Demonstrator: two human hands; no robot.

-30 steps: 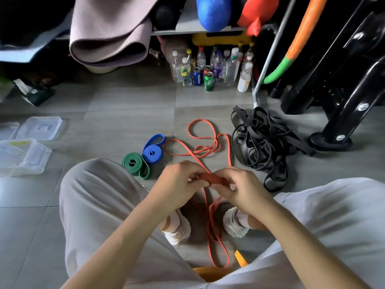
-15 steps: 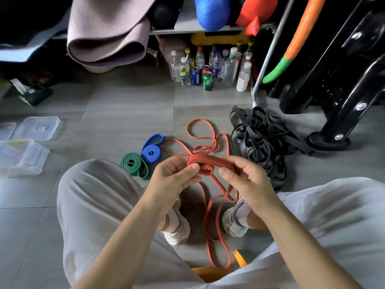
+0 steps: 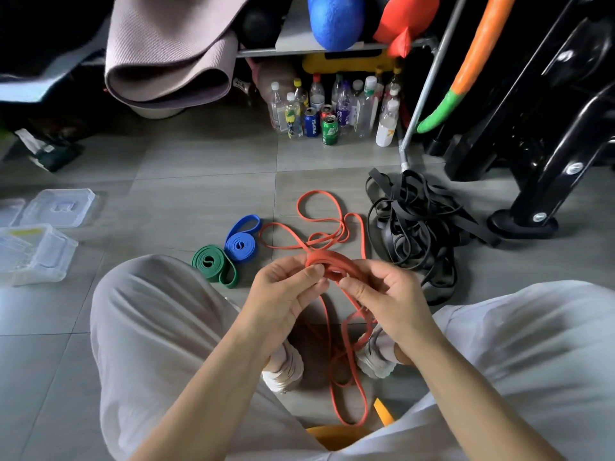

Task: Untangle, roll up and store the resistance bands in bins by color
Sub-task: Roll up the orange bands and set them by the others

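I see the black tangle (image 3: 419, 234) at two o'clock. The red band (image 3: 329, 261) sprawls from twelve to six, its coil pinched by left hand (image 3: 283, 294) and right hand (image 3: 389, 294). Green roll (image 3: 213, 264) and blue roll (image 3: 240, 246) touch at ten.

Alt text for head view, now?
Left hand and right hand pinch a half-rolled red resistance band, loose length on the floor. Rolled green band and blue band lie left, tangled black bands right, clear bins far left.
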